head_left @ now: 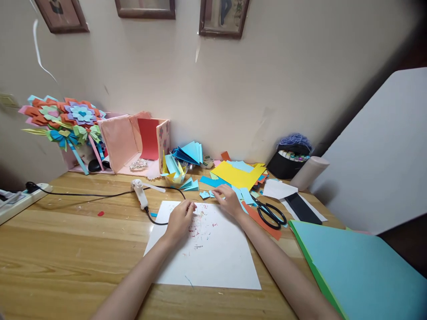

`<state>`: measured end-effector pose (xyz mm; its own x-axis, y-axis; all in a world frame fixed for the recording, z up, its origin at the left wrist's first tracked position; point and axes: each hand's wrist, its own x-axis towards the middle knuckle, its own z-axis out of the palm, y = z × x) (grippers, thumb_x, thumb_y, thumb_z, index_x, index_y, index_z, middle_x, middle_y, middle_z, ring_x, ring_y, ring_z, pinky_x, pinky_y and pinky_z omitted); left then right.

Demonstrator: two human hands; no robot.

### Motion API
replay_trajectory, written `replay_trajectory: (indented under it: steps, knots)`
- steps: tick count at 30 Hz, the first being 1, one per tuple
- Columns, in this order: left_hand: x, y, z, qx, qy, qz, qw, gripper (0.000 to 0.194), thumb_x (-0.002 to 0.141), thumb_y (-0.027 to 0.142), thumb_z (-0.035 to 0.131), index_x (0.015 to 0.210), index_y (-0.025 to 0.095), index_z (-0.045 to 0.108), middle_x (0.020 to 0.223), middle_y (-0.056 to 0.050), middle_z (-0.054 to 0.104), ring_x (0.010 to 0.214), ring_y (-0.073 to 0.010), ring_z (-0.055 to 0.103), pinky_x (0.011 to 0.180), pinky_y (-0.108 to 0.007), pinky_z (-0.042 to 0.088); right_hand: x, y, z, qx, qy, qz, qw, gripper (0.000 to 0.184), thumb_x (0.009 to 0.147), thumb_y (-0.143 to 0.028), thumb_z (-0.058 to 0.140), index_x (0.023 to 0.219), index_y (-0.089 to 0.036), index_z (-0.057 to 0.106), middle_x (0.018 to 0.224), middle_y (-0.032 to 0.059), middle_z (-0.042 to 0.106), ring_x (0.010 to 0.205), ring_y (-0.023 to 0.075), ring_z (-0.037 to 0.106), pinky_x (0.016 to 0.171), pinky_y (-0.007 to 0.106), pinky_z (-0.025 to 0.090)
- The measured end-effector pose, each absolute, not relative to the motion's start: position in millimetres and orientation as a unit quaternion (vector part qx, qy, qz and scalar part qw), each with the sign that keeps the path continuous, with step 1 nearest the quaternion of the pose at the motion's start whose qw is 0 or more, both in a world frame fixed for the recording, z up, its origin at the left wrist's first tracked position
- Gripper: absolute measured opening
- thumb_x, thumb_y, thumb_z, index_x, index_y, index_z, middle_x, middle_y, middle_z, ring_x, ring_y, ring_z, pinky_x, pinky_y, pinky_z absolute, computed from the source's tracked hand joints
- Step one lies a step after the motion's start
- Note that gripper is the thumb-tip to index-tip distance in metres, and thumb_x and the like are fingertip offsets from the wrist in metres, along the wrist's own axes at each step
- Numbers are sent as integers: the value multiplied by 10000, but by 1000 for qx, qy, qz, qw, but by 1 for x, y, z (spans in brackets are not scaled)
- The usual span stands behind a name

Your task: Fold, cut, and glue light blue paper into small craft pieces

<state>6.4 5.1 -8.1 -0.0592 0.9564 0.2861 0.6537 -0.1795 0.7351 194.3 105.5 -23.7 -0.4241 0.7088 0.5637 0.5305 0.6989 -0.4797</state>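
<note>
My left hand [180,218] rests over the upper part of a marked white sheet of paper [216,266], fingers curled together; whether anything is inside them is hidden. Just past the sheet's far edge, my right hand [229,201] reaches to the small cut light-blue paper pieces [204,194], its fingertips closed at one of them. A white hot glue gun [140,195] with a black cord stands left of the sheet. Black-handled scissors [271,213] lie right of my right hand, over an orange paper strip [258,218].
Behind my hands lie a yellow paper sheet [238,174], folded blue papers [189,153] and scraps. Paper flowers [80,113] and a pink box [120,142] stand back left. A black marker holder [285,164] is back right, a blue paper stack [363,262] front right, a power strip [20,204] left.
</note>
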Motion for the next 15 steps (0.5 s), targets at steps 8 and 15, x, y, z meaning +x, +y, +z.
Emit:
replay_trajectory:
  steps: [8, 15]
  knots:
    - [0, 8, -13, 659, 583, 437, 187, 256, 827, 381, 464, 976, 202, 570, 894, -42, 609, 786, -163, 572, 665, -266, 429, 159, 88, -18, -323, -613, 601, 397, 404, 805, -518, 443, 931, -157, 575, 848, 85, 678, 711, 156, 604, 703, 319, 476]
    - [-4, 7, -12, 675, 582, 431, 140, 205, 832, 344, 470, 818, 207, 621, 784, -16, 629, 724, -144, 569, 660, -252, 414, 150, 69, -8, -301, -570, 684, 342, 380, 817, -490, 453, 966, -158, 560, 821, 88, 692, 703, 158, 626, 706, 307, 478]
